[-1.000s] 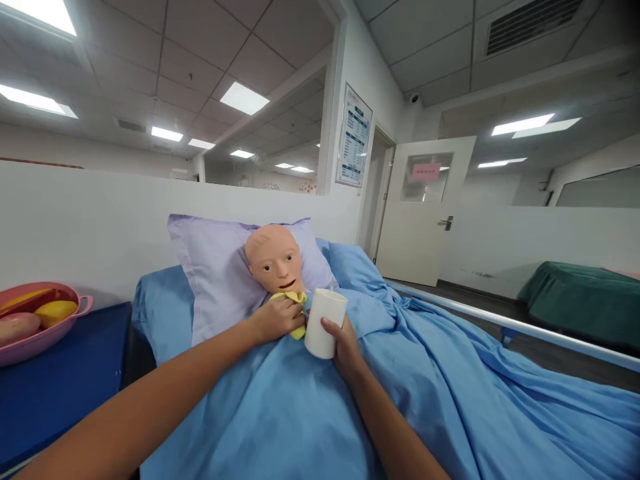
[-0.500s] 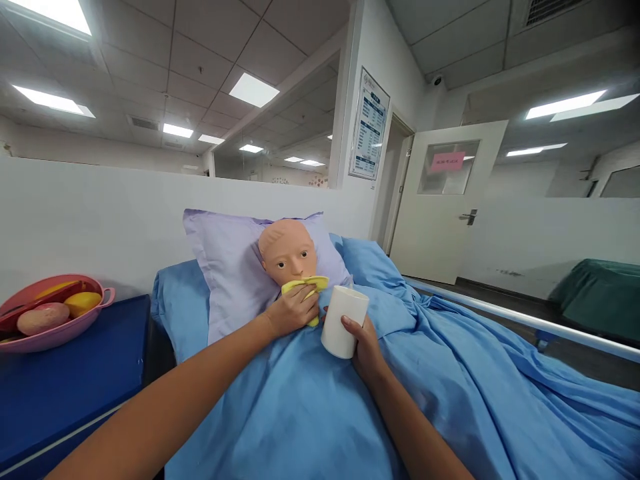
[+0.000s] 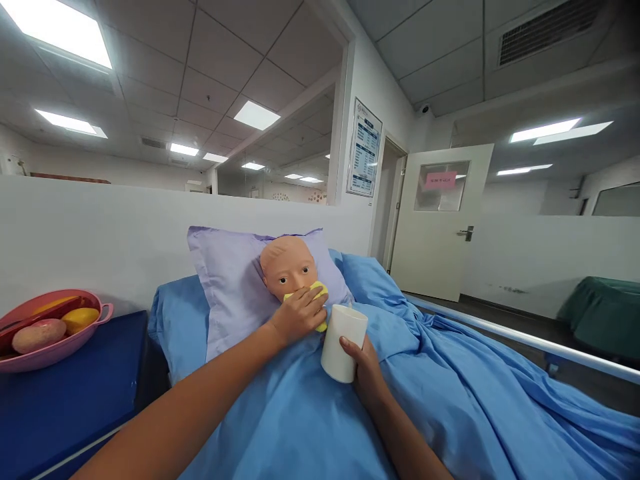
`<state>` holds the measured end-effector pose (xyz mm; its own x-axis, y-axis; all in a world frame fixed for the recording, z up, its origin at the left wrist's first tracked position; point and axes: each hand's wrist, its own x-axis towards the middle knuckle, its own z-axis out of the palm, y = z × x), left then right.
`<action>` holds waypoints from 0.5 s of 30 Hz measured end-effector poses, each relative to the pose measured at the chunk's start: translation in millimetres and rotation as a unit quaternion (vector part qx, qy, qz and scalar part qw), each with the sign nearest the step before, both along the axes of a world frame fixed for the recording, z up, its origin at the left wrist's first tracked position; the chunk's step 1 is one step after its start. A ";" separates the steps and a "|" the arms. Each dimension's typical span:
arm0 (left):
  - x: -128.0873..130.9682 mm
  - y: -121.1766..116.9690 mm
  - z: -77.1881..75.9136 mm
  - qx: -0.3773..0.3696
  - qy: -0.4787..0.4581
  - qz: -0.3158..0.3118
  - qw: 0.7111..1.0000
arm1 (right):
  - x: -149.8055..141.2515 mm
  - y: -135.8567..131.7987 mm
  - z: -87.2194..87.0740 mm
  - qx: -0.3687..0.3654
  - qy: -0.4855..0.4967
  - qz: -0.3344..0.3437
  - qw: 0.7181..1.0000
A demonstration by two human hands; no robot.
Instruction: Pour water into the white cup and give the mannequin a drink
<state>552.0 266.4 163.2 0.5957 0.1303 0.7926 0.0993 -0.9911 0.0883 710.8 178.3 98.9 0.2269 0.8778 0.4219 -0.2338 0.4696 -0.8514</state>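
A mannequin point(image 3: 287, 263) lies in the bed with its head on a lilac pillow point(image 3: 225, 293) and a blue quilt point(image 3: 280, 427) over its body. My left hand point(image 3: 301, 315) is closed on a yellow cloth point(image 3: 320, 291) and presses it over the mannequin's mouth and chin. Part of the cloth is hidden under my fingers. In my right hand point(image 3: 366, 367) is a white cup point(image 3: 344, 343), held slightly tilted just right of the cloth, above the quilt. My thumb lies on the cup's near side; the other fingers are behind it. What is inside the cup cannot be seen.
On the left, a pink basket point(image 3: 65, 347) of fruit stands on a blue cabinet top point(image 3: 100, 380). A white bed rail point(image 3: 525, 343) runs along the right side. Behind the bed is a white partition point(image 3: 125, 233), with a door point(image 3: 440, 247) standing ajar beyond it.
My left hand has shifted slightly right over the mannequin's mouth, covering more of the cloth. The cup stays in my right hand. The whole view has tilted up a little.
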 end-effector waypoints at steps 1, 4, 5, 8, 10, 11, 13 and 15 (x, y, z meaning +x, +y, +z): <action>0.7 1.4 -1.8 -0.032 0.000 -0.009 0.999 | -0.7 -0.3 0.4 -0.005 0.005 -0.003 1.000; -0.2 2.0 -17.3 -0.093 -0.003 -0.019 0.995 | -0.9 -0.7 0.1 -0.010 0.007 -0.010 1.000; -1.1 1.0 -24.1 -0.087 -0.001 -0.006 0.996 | -0.3 -0.7 -0.6 -0.013 0.007 -0.011 1.000; -4.2 -3.0 -42.1 -0.006 0.033 0.074 0.997 | 2.4 -0.8 -3.1 -0.025 0.006 -0.009 1.000; -5.9 -4.8 -49.3 0.059 0.068 0.121 0.989 | 4.1 -0.8 -4.4 -0.032 0.002 -0.005 0.999; -6.7 -5.4 -50.9 0.083 0.079 0.133 0.985 | 4.5 -0.6 -4.9 -0.032 -0.002 -0.004 0.999; -7.9 -6.0 -48.8 0.109 0.087 0.136 0.981 | 4.6 0.4 -5.4 -0.026 -0.011 -0.006 1.000; -8.3 -6.4 -39.6 0.115 0.084 0.118 0.983 | 3.3 2.1 -5.4 -0.010 -0.019 -0.012 1.000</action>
<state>543.7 260.0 123.5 0.6949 0.1095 0.7107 0.3223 -0.9309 -0.1718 714.1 180.4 93.5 0.2324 0.8804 0.4133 -0.1902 0.4579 -0.8684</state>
